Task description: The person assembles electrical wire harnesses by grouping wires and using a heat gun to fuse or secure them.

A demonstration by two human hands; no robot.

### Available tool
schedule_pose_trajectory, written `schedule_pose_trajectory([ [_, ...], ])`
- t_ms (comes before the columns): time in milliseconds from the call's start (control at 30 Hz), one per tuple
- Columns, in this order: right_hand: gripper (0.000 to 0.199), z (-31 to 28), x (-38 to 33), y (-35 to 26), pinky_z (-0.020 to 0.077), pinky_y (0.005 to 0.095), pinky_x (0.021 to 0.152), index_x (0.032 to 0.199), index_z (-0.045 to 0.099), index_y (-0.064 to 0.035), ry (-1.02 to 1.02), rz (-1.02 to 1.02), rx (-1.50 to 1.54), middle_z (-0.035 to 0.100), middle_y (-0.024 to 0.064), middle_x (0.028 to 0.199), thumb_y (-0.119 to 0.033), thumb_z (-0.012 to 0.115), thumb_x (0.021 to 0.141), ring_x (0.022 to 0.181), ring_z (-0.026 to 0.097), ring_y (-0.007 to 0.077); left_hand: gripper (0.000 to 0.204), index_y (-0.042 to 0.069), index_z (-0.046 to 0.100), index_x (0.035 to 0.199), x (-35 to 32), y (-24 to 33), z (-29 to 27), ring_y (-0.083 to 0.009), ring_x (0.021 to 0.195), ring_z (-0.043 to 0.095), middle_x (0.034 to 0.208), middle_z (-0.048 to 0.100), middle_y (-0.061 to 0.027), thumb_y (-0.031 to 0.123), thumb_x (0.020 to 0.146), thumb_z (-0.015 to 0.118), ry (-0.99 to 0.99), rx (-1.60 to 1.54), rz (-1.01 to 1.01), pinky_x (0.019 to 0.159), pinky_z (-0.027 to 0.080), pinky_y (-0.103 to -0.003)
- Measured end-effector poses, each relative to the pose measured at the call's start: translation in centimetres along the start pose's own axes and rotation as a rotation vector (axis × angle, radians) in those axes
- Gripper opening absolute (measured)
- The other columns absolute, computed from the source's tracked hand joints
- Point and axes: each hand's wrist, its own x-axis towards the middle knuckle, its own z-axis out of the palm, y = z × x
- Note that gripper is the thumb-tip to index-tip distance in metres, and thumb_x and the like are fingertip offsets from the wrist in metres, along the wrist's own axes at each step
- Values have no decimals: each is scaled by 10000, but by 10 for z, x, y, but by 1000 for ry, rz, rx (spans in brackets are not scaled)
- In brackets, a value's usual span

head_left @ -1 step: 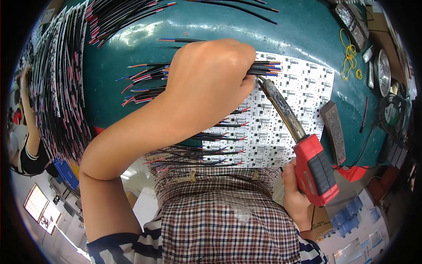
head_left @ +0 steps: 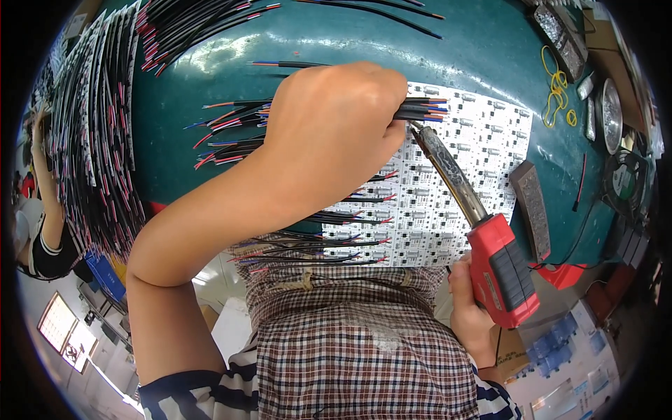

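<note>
My left hand [head_left: 336, 133] reaches across the green table [head_left: 210, 70] and is closed on a bundle of thin black wires [head_left: 425, 110] with red and blue stripped ends. It holds them over a white panel of small circuit boards [head_left: 469, 161]. My right hand [head_left: 467, 311] grips a red-handled soldering iron [head_left: 500, 269]. The iron's metal barrel slants up and left, and its tip sits right under the wire ends by my left fingers. More wires [head_left: 315, 245] lie soldered along the panel's left and front edges.
Rows of wired boards [head_left: 91, 133] fan along the left. Loose wires [head_left: 189, 24] lie at the back. A dark block [head_left: 532, 203], yellow rubber bands [head_left: 556, 91], a small fan [head_left: 623, 178] and a red stand [head_left: 563, 274] sit to the right. Another person [head_left: 42, 231] stands far left.
</note>
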Motion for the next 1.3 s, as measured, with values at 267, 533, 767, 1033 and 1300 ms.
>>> schedule_pose_trajectory([
  [267,281,-13,-8,-4,544,357,755,1118,680,-61,-33,64,-27,687,87,937,-208,776,899,851,685,220,159,17,613,722,0,2,-1,-341,663,662,722,642,-132,122,721,732,-9,13,4,591,542,-445],
  [533,287,-15,-11,-8,541,351,768,1124,671,-60,9,142,-80,684,75,963,-231,766,913,881,681,205,193,17,618,835,1,-1,-1,-279,590,622,685,602,-101,122,774,768,14,10,44,537,478,-387],
  [767,286,-9,-11,8,365,220,508,1215,576,-3,56,-161,-85,586,40,771,-68,685,959,557,500,78,156,33,604,991,-1,-1,-11,-318,691,645,764,622,-122,33,857,684,-21,-62,-26,617,497,-389],
  [1033,301,-22,-23,7,549,354,763,1120,691,-52,2,93,-76,699,92,960,-214,784,885,867,692,228,145,58,654,990,-9,23,-29,-245,625,620,750,638,-95,42,861,718,37,-118,-86,589,479,-315],
  [1300,249,-10,-14,6,525,351,667,1054,685,-25,-8,-39,-16,656,104,886,-135,785,855,749,661,254,161,35,657,872,-23,12,3,-222,556,634,714,653,-81,125,819,779,7,-75,-97,528,480,-318],
])
